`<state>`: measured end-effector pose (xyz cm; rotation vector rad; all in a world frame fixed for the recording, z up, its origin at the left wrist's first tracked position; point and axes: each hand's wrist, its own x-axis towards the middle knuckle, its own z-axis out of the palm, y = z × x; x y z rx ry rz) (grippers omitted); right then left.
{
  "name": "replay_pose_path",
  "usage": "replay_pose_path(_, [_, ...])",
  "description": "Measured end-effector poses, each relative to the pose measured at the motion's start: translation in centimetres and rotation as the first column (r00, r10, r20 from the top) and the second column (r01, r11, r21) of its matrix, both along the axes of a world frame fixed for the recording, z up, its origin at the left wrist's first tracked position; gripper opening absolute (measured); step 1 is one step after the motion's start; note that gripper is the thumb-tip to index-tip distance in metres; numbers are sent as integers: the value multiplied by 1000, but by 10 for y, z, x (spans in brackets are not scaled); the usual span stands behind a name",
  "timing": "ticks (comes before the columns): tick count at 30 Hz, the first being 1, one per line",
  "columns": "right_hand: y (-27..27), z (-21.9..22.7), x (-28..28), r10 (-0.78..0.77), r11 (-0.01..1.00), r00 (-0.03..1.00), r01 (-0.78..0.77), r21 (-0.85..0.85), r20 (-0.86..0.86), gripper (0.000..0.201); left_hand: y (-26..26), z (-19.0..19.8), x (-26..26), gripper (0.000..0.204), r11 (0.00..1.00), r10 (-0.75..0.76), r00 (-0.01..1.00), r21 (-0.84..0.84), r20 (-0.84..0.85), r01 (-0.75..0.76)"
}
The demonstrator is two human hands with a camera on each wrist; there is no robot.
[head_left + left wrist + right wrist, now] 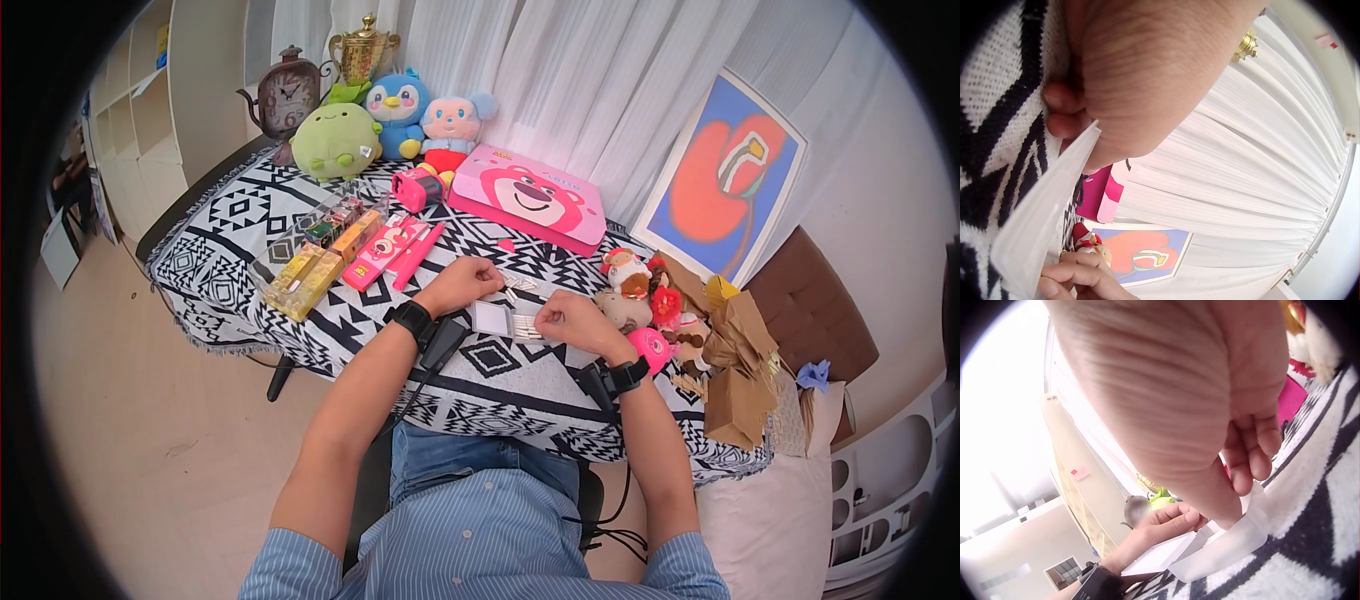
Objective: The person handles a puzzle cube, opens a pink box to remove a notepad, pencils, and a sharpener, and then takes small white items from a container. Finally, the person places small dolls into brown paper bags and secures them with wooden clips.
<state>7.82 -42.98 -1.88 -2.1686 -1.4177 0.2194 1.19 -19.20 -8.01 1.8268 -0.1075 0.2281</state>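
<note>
A small whitish plastic box lies opened flat on the patterned cloth; its lid (pixel 492 318) is on the left, and a row of short white sticks (pixel 526 327) lies in the other half. My left hand (pixel 462 284) is bent over the cloth just beyond the lid, thumb and fingertips close together beside several loose white sticks (pixel 520 286). My right hand (pixel 578 325) is at the right end of the box, its fingers curled and its thumb (pixel 1229 509) partly hidden behind the translucent box wall (pixel 1222 553). I cannot tell whether either hand pinches a stick.
Left of the hands lie a pink box (pixel 384 252), a pink stick-shaped item (pixel 420 257) and a clear case (pixel 310 272). A pink bear box (pixel 530 198) and plush toys (pixel 338 140) stand behind. Small dolls (pixel 630 275) and a paper bag (pixel 738 405) sit right.
</note>
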Motion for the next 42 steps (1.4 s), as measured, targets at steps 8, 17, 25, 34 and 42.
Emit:
replay_pose_path(8, [0,0,-1,14,1000,999,-15,18,37,12,0,2,-1,13,1000,-8,1000,-2,-4,8])
replay_pose_path(17, [0,6,-1,88,995,994,-84,-56,69,12,-1,3,-2,12,1000,-10,1000,-12,3,10])
replay_pose_path(25, [4,2,0,48,999,996,-48,-10,79,11,-1,3,-2,13,1000,-1,1000,2,9,1])
replay_pose_path(34, [3,3,-3,92,996,973,-86,-34,210,10,-2,1,-1,15,1000,16,1000,-20,12,-16])
replay_pose_path(42, [2,2,-1,88,996,978,-86,-18,191,10,-1,2,-2,14,1000,3,1000,15,17,-3])
